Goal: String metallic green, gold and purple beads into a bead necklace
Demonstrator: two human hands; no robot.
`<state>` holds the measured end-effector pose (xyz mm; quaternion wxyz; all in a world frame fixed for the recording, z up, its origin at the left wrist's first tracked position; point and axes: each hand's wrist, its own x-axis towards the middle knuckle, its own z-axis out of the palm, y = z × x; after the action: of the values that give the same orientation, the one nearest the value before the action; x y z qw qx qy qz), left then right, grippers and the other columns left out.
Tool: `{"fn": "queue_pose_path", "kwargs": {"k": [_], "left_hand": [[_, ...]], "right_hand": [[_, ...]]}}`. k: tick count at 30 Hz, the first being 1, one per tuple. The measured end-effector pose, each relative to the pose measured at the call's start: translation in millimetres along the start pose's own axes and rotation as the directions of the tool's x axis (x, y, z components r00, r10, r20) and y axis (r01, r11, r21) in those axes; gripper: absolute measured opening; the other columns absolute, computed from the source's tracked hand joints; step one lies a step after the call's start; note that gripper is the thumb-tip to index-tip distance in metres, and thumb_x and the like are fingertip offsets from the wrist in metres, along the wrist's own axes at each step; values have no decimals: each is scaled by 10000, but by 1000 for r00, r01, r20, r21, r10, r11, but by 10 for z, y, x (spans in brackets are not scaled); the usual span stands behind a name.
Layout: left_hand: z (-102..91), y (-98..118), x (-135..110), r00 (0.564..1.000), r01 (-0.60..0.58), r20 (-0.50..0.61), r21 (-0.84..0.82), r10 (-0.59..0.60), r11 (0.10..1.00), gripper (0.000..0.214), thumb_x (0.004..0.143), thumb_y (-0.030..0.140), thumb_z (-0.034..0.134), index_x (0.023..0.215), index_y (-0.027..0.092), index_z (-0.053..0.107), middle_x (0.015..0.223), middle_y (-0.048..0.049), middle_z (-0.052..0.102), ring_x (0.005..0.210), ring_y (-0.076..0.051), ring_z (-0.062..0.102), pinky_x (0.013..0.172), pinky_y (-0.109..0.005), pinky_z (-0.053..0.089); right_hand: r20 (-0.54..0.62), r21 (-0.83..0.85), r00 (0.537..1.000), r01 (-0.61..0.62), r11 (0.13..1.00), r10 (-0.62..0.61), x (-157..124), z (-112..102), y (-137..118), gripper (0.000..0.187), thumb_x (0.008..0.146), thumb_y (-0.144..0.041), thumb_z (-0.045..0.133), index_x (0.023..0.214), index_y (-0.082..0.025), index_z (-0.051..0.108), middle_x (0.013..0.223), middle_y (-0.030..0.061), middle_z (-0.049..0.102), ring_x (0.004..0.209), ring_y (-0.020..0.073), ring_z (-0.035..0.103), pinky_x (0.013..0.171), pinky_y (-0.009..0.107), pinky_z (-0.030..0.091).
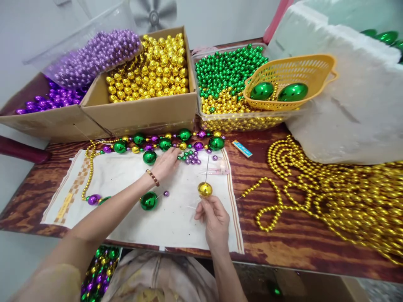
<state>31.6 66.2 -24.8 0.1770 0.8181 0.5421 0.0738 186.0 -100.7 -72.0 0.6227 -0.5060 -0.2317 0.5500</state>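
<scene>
My right hand (pixel 212 220) is pinched on a thin needle (pixel 207 167) that stands up through a large gold bead (pixel 205 189) resting on my fingertips. My left hand (pixel 166 162), with a bead bracelet at the wrist, reaches forward over the white cloth (pixel 126 176); its fingers curl down onto the small loose purple and green beads (pixel 190 157). A strung strand of big green, purple and gold beads (pixel 163 142) lies along the cloth's far edge. A large green bead (pixel 149 201) and a small purple one sit under my left forearm.
Cardboard boxes of purple beads (pixel 56 98) and gold beads (pixel 151 67) stand at the back, beside a clear tub of green and gold beads (pixel 226 79). A yellow basket (pixel 292 75) holds two big green balls. Gold bead strands (pixel 340 197) pile at right. White foam block (pixel 346 96).
</scene>
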Motion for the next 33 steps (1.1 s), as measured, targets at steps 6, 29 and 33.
{"fn": "queue_pose_path", "kwargs": {"k": [6, 29, 33], "left_hand": [[54, -54, 122, 999, -38, 17, 2, 38, 999, 169, 879, 127, 531, 1014, 174, 621, 1104, -108, 622, 1008, -262, 615, 886, -382, 492], [-299, 109, -557, 966, 160, 231, -888, -118, -431, 136, 897, 196, 671, 1000, 120, 716, 885, -68, 710, 815, -168, 726, 846, -330, 594], [-292, 88, -561, 968, 164, 228, -890, -106, -425, 157, 899, 213, 672, 1016, 115, 709, 858, -59, 695, 802, -168, 721, 821, -335, 597]], "right_hand": [[62, -39, 996, -55, 998, 58, -55, -26, 26, 263, 825, -419, 715, 809, -172, 625, 678, 23, 694, 461, 111, 605, 416, 185, 341], [254, -377, 965, 162, 912, -66, -281, 53, -277, 232, 922, -323, 601, 740, -184, 632, 564, -27, 582, 445, 101, 538, 450, 210, 396], [241, -374, 969, 143, 916, -52, -283, 43, -289, 235, 916, -331, 613, 735, -183, 637, 555, -28, 571, 446, 102, 528, 461, 212, 412]]}}
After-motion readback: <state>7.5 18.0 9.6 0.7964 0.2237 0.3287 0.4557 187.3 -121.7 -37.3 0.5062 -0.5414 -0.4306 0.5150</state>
